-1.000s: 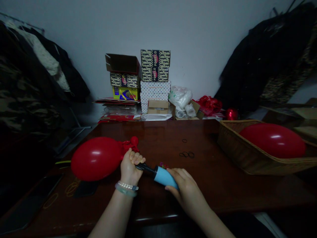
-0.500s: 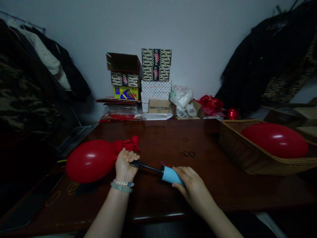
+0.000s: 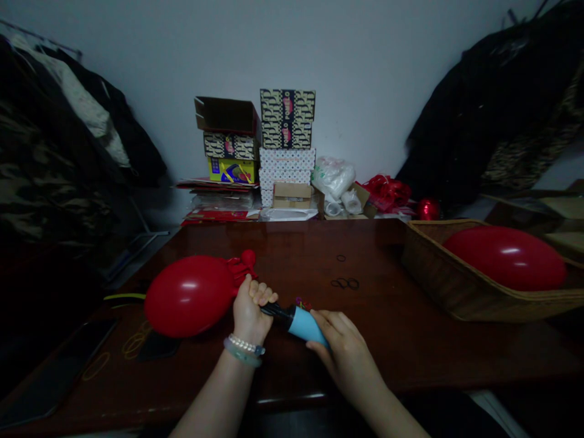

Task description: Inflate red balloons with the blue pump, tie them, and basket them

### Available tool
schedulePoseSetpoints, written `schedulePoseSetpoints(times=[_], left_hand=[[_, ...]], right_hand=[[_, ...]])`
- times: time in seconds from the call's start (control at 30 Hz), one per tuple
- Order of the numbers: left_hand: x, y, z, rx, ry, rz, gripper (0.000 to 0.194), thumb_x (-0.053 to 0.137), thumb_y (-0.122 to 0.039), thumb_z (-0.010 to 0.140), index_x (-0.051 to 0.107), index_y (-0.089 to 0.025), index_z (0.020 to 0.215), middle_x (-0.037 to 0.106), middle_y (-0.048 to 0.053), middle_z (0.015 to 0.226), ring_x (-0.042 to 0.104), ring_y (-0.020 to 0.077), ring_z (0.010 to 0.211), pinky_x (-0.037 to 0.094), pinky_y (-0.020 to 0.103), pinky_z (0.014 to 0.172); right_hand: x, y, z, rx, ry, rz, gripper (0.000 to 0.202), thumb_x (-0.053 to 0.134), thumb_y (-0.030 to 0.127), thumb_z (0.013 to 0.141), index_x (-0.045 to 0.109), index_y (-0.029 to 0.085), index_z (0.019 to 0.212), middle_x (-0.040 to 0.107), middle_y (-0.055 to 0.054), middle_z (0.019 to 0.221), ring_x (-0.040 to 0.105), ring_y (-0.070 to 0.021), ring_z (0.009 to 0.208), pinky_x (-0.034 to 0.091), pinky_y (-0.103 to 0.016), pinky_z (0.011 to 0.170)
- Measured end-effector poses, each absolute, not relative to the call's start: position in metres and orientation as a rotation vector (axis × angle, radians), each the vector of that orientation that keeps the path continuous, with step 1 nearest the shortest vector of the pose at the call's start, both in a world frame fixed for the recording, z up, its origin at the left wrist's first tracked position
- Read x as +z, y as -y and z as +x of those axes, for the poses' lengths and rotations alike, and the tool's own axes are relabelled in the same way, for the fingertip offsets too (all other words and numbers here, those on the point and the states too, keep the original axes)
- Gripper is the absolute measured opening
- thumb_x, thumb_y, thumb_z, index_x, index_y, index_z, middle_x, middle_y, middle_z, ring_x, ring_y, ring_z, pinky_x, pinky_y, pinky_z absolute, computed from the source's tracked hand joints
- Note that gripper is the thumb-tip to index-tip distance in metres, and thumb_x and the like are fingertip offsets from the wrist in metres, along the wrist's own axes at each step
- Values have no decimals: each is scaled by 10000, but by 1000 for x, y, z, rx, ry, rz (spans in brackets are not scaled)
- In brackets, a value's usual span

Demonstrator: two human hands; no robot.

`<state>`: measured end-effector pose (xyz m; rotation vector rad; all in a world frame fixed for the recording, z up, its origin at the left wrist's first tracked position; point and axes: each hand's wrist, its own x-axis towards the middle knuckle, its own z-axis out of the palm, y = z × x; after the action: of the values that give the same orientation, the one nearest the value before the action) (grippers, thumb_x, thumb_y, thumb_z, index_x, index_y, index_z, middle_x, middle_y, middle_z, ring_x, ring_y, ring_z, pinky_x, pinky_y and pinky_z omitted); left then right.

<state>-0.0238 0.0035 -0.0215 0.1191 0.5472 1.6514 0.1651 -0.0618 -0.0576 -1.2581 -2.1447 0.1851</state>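
A blue and black balloon pump [image 3: 306,326] lies across the space between my hands, its shaft pushed in. My right hand [image 3: 344,350] is wrapped round the blue barrel. At the pump's black end, my left hand [image 3: 253,310] is closed in a fist, with the neck of a red balloon [image 3: 189,296] at it. The balloon is inflated and sticks out to the left; its mouth and the nozzle are hidden by my fingers. Just behind my left hand lie uninflated red balloons [image 3: 238,267] in a small heap.
A wicker basket [image 3: 438,277] at the right holds another inflated red balloon [image 3: 506,258]. Black rubber bands [image 3: 345,283] lie mid-table, yellowish bands [image 3: 95,367] at the left near a dark flat device [image 3: 59,371]. Stacked boxes [image 3: 287,164] stand against the wall.
My left hand has moved right with the balloon, pushing the pump's shaft into the barrel. My right hand has shifted slightly left. The balloon looks about the same size.
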Motion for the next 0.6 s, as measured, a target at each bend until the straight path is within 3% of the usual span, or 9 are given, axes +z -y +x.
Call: schedulePoseSetpoints(times=[0.27,0.6], left_hand=[[-20,-3,-24,1689,-556,140,442,514,-211,892,256,-195,533,256,-79,405,270,55,329,282,216,408],[-10,-11,-69,1770,-541,85,421,405,-118,895,263,-193,506,257,-76,361,291,55,299,304,216,404]], right_hand=[[-61,60,164,175,2131,-1257,503,688,178,816,526,197,1291,639,-114,1173,597,-278,1041,515,-463,926],[-53,50,185,198,2173,-1244,477,666,228,856,521,212,1310,629,-103,1227,584,-262,1104,488,-460,973]])
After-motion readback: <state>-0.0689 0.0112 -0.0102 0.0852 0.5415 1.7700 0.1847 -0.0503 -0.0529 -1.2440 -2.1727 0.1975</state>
